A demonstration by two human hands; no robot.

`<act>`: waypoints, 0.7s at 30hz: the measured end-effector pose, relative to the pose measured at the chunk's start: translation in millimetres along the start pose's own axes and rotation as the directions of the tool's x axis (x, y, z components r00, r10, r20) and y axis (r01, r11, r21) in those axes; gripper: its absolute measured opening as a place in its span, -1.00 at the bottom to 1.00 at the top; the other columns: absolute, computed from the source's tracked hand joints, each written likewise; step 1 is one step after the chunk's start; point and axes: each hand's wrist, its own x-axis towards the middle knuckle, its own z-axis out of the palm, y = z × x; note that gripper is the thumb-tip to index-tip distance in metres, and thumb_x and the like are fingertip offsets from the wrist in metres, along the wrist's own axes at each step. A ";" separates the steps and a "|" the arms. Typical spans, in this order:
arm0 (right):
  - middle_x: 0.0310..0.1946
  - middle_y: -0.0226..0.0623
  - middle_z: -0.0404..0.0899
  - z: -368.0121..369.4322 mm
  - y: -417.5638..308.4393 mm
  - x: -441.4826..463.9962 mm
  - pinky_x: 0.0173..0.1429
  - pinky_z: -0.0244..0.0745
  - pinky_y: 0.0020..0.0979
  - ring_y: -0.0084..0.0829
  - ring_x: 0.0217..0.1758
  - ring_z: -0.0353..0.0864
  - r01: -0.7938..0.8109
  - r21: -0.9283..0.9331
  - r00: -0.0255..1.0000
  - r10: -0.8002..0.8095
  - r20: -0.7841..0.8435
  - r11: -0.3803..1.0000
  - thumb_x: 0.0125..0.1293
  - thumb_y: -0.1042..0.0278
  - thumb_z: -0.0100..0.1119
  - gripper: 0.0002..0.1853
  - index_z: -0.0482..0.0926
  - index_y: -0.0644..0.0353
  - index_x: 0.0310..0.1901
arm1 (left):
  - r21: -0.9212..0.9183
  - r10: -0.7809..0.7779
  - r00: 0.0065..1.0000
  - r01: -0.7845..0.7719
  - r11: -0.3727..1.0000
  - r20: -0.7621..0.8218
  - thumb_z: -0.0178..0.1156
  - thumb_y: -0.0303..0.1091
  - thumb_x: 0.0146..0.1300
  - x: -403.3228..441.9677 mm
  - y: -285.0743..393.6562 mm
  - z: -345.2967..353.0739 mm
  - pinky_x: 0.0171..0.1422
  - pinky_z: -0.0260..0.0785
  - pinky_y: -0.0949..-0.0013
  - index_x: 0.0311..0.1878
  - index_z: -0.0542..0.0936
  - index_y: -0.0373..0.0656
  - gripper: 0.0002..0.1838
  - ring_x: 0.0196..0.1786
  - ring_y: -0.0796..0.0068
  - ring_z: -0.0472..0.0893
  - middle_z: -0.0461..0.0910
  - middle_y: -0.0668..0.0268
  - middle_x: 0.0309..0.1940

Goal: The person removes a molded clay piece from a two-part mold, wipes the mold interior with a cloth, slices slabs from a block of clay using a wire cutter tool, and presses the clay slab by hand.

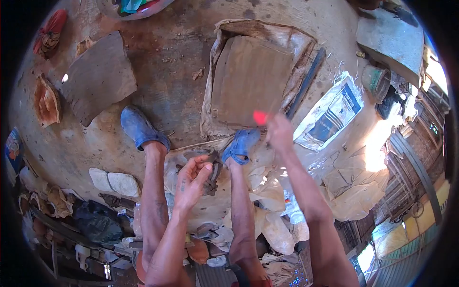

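Observation:
My right hand [281, 130] is closed on a small, bright red, flat-looking object [260, 117], smeared by motion, above the near right corner of a brown-grey clay slab [253, 79]. That slab lies on a crumpled, clay-stained sack [208, 103]. My left hand [192, 181] hangs between my lower legs, fingers curled towards the thumb. Just beyond and under its fingertips is a heap of dark grey clay scraps [210, 187]. Whether a scrap is between those fingers I cannot make out.
A second clay slab [100, 79] lies at left. Blue clogs [138, 126] are on my feet. A dark bar [308, 81] and a printed white sack [330, 112] lie at right. A concrete block [389, 43] and a bucket [376, 81] stand farther right.

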 end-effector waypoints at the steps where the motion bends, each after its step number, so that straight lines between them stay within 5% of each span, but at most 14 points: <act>1: -0.28 -0.25 0.63 -14.0 15.1 37.7 -0.12 0.59 -0.16 -0.16 -0.17 0.64 0.026 -0.070 0.994 -0.033 -0.100 0.997 0.08 0.53 0.27 -0.66 0.72 0.19 -0.06 | -0.004 0.026 1.000 -0.026 1.000 0.003 0.27 -0.18 0.54 -0.1 -0.8 -1.2 0.07 0.47 0.48 0.34 0.52 -0.22 -0.55 0.00 0.58 0.66 0.70 0.30 0.04; 4: -0.26 -0.22 0.66 -45.1 59.2 150.8 -0.01 0.64 -0.18 -0.14 -0.10 0.68 -0.110 -0.016 0.965 0.103 -0.241 0.994 0.10 0.58 0.24 -0.66 0.73 0.11 -0.06 | -0.011 0.020 1.000 -0.020 1.000 -0.004 0.27 -0.18 0.54 -0.3 -2.7 -2.0 0.07 0.47 0.48 0.34 0.52 -0.20 -0.56 0.01 0.57 0.67 0.70 0.31 0.04; 5: -0.25 -0.23 0.67 -47.6 73.2 172.9 0.02 0.64 -0.19 -0.15 -0.09 0.68 0.048 -0.203 0.939 -0.113 -0.324 0.978 0.09 0.58 0.24 -0.65 0.74 0.08 -0.07 | -0.004 0.019 1.000 -0.019 1.000 -0.008 0.27 -0.18 0.54 1.2 -4.1 -2.3 0.07 0.47 0.48 0.34 0.52 -0.20 -0.56 0.01 0.57 0.67 0.70 0.31 0.04; 7: -0.23 -0.25 0.66 -35.6 74.0 169.6 0.02 0.64 -0.19 -0.15 -0.08 0.68 0.049 -0.204 0.956 -0.105 -0.273 0.978 0.07 0.60 0.24 -0.64 0.73 0.07 -0.07 | 0.007 0.009 1.000 -0.009 1.000 -0.007 0.27 -0.17 0.54 2.2 -6.4 -1.6 0.07 0.47 0.47 0.34 0.53 -0.20 -0.56 0.01 0.56 0.67 0.71 0.31 0.04; 16: -0.17 -0.21 0.66 23.3 3.3 -41.1 0.08 0.62 -0.13 -0.09 -0.06 0.63 0.010 -0.050 1.000 -0.009 0.004 0.999 0.00 0.64 0.24 -0.60 0.74 0.20 -0.06 | 0.038 -0.016 1.000 0.015 0.999 0.019 0.27 -0.18 0.54 -0.1 2.7 7.0 0.08 0.46 0.48 0.34 0.53 -0.17 -0.57 0.02 0.58 0.67 0.71 0.34 0.03; 19: -0.19 -0.19 0.67 18.0 -4.4 -47.2 0.06 0.61 -0.12 -0.06 -0.09 0.65 -0.095 0.109 0.995 0.097 -0.015 0.990 0.06 0.61 0.29 -0.62 0.75 0.20 -0.03 | -0.003 0.007 0.999 -0.007 1.000 0.035 0.27 -0.18 0.54 0.5 3.0 3.1 0.08 0.46 0.48 0.35 0.54 -0.16 -0.57 0.02 0.58 0.67 0.71 0.35 0.02; 21: -0.23 -0.13 0.68 19.2 -9.1 -41.9 -0.05 0.56 -0.04 -0.01 -0.16 0.65 -0.423 0.175 0.864 0.454 -0.217 0.889 0.09 0.54 0.35 -0.75 0.76 0.27 -0.14 | -0.008 0.000 1.000 0.001 1.000 0.031 0.27 -0.18 0.53 1.1 6.5 -2.2 0.08 0.45 0.49 0.34 0.54 -0.16 -0.57 0.02 0.58 0.67 0.71 0.35 0.03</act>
